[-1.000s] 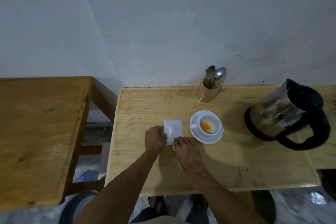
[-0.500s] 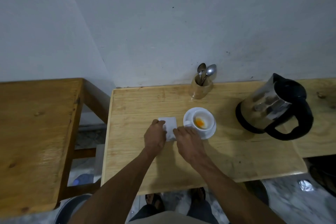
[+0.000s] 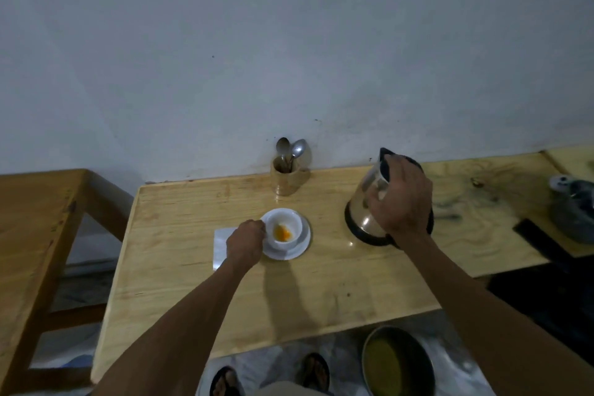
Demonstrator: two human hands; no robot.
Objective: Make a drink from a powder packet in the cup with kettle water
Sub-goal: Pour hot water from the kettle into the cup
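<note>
Near the middle of the table [image 3: 193, 283], your left hand [image 3: 245, 243] lies over the flat white packet [image 3: 221, 243], fingers curled round the left side of the cup [image 3: 289, 222], which sits on its saucer [image 3: 303, 244] with orange powder [image 3: 283, 231] at the bottom. Farther right, toward the back edge, your right hand [image 3: 401, 202] wraps the kettle [image 3: 366, 199] from above. A fast or high pour could scatter the powder, overrun the small cup, or scald the steadying fingers.
</note>
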